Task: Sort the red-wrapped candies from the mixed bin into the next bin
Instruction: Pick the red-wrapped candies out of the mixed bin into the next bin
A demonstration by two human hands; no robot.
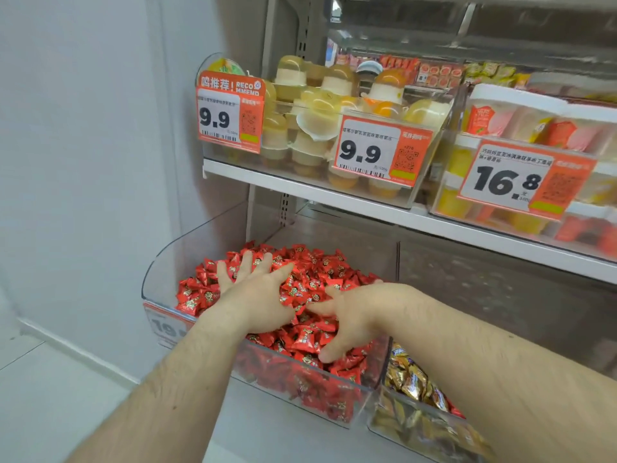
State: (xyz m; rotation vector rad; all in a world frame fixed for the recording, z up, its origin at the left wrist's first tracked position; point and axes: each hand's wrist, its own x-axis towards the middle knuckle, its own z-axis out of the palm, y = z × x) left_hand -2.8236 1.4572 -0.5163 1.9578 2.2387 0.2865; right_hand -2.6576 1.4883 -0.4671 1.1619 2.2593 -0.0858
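Note:
A clear plastic bin (157, 282) on the lower shelf is heaped with red-wrapped candies (310, 265). My left hand (257, 295) lies flat on top of the heap, fingers spread, holding nothing. My right hand (347, 315) rests on the heap nearer the front right, fingers apart and pressing down among the wrappers, with nothing gripped. To the right stands a second clear bin (377, 419) with gold-wrapped candies (410, 379) and a few red ones (455, 411) in it; my right forearm hides most of it.
The upper shelf (300, 188) holds clear bins of jelly cups (317, 105) with orange price tags reading 9.9 (230, 115) and 16.8 (521, 178). A white wall (83, 162) stands on the left. Pale floor (50, 379) lies below.

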